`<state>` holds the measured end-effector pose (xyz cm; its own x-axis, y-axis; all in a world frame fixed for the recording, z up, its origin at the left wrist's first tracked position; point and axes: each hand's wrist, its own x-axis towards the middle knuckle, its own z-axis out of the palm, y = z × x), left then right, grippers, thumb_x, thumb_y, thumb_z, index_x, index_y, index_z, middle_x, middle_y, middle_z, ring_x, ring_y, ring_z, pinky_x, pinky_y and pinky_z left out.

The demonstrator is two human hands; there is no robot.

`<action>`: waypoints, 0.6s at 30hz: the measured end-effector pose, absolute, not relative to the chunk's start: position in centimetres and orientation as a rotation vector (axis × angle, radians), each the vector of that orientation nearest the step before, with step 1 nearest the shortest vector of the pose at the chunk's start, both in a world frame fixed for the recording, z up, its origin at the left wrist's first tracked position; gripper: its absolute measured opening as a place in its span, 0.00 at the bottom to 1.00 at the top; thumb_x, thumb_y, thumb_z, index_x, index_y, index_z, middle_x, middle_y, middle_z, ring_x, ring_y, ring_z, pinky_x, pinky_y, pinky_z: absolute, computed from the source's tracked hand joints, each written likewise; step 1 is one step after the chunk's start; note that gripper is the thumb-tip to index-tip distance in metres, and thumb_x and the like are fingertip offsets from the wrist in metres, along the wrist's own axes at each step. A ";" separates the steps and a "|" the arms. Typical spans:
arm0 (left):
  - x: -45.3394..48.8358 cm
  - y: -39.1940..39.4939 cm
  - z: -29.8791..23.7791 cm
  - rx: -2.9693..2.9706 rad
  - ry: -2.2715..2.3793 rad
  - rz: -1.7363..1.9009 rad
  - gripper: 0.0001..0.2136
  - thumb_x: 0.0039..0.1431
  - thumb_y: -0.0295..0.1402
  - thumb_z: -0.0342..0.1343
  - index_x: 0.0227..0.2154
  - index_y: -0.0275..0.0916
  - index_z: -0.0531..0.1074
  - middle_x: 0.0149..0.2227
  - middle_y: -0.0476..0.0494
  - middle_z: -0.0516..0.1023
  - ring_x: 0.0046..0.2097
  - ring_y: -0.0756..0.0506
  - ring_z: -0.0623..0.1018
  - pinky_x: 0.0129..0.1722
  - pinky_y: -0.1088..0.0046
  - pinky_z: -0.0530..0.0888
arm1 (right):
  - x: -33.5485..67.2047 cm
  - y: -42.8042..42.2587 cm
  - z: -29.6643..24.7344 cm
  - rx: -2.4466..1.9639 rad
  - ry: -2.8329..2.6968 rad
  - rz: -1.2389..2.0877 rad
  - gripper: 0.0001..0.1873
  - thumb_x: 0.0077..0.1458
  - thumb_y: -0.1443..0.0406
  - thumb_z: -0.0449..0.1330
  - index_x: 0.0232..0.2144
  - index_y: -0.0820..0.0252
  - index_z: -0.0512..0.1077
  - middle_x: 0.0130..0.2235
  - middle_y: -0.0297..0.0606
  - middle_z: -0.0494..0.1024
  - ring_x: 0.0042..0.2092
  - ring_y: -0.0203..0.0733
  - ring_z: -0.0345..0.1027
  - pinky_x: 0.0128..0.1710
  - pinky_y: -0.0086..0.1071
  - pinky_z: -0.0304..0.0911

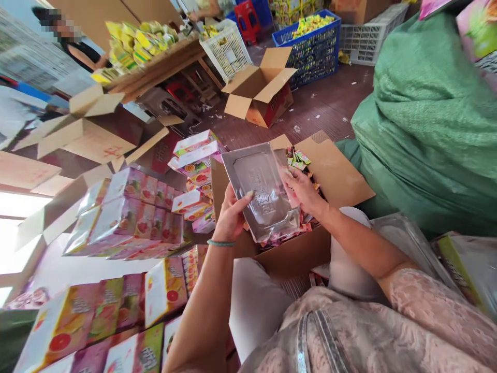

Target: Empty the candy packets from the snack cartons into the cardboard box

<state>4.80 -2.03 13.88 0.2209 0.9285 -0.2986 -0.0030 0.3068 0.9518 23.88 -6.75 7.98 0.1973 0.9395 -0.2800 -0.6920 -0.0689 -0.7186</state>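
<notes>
In my left hand (232, 210) is a clear plastic tray (258, 184) with raised lettering, tilted over an open cardboard box (298, 254). The thumb lies across the tray's face and the fingers go behind it. My right hand (305, 191) is closed at the tray's right side, pinching a flat pink piece (288, 186) against that edge. The exact kind of this piece is hard to make out. Small colourful sachets (298, 158) fill the box beneath, partly hidden by the tray and my hands.
Stacked fruit-print boxes (128, 212) stand to the left, with more boxes (81, 316) nearer me. A large green sack (423, 119) bulges on the right. Ahead are an open carton (260, 98), a blue crate (314, 52) and a table (155, 67) with yellow packets. A person (73, 46) is at far left.
</notes>
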 end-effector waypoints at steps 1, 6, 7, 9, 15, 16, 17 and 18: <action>5.7 -3.1 13.8 1.055 1.140 0.856 0.34 0.39 0.37 0.81 0.52 0.43 0.77 0.44 0.46 0.85 0.41 0.42 0.83 0.41 0.70 0.80 | 24.4 -8.0 8.7 -0.924 -0.419 1.353 0.22 0.54 0.51 0.77 0.36 0.56 0.71 0.30 0.25 0.75 0.30 0.31 0.69 0.32 0.26 0.68; 10.8 -8.0 13.7 1.026 0.929 0.878 0.34 0.44 0.38 0.79 0.56 0.45 0.76 0.48 0.44 0.84 0.49 0.39 0.84 0.48 0.67 0.80 | 29.6 -15.1 13.0 -1.040 -0.607 1.250 0.25 0.54 0.50 0.78 0.42 0.53 0.70 0.31 0.25 0.75 0.32 0.36 0.71 0.35 0.32 0.75; 11.9 -8.9 13.8 1.019 0.873 0.870 0.36 0.45 0.38 0.79 0.58 0.46 0.75 0.49 0.44 0.84 0.52 0.38 0.83 0.50 0.66 0.80 | 30.8 -16.7 13.9 -1.079 -0.622 1.193 0.26 0.54 0.51 0.78 0.43 0.52 0.70 0.32 0.25 0.75 0.33 0.36 0.72 0.35 0.33 0.76; 13.8 -10.5 14.2 1.000 0.783 0.844 0.36 0.46 0.39 0.79 0.60 0.46 0.74 0.51 0.44 0.84 0.55 0.36 0.83 0.55 0.63 0.80 | 32.9 -19.8 15.6 -1.162 -0.651 1.079 0.26 0.54 0.52 0.78 0.45 0.52 0.70 0.33 0.25 0.76 0.35 0.37 0.74 0.35 0.33 0.76; 18.2 -14.1 15.4 0.957 0.580 0.832 0.37 0.50 0.42 0.78 0.62 0.45 0.73 0.54 0.41 0.83 0.57 0.35 0.82 0.57 0.61 0.81 | 34.0 -27.0 19.5 -1.370 -0.706 1.109 0.33 0.55 0.42 0.75 0.52 0.53 0.72 0.36 0.33 0.82 0.38 0.44 0.81 0.34 0.34 0.75; 18.6 -14.5 15.4 0.981 0.533 0.815 0.39 0.51 0.45 0.79 0.65 0.45 0.71 0.54 0.40 0.82 0.57 0.34 0.82 0.57 0.60 0.81 | 34.0 -28.1 20.2 -1.445 -0.692 1.048 0.33 0.54 0.43 0.76 0.52 0.53 0.73 0.36 0.34 0.82 0.36 0.43 0.81 0.33 0.34 0.74; 18.8 -14.7 15.4 1.028 0.490 0.784 0.43 0.51 0.48 0.78 0.67 0.45 0.69 0.53 0.40 0.82 0.57 0.34 0.83 0.57 0.58 0.81 | 34.1 -29.3 20.9 -1.531 -0.673 0.947 0.31 0.53 0.46 0.77 0.51 0.53 0.73 0.35 0.33 0.82 0.34 0.42 0.80 0.32 0.34 0.73; 18.8 -14.8 15.4 1.099 0.456 0.746 0.46 0.51 0.52 0.78 0.70 0.44 0.67 0.52 0.40 0.82 0.57 0.33 0.83 0.57 0.56 0.80 | 34.7 -30.9 21.7 -1.629 -0.647 0.821 0.30 0.51 0.48 0.79 0.50 0.52 0.74 0.34 0.33 0.82 0.31 0.40 0.78 0.32 0.34 0.72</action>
<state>18.81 -14.76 15.39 0.6765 0.7360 0.0269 -0.3119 0.2533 0.9157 34.68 -30.87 21.73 0.6044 0.7780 -0.1716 -0.0140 -0.2051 -0.9786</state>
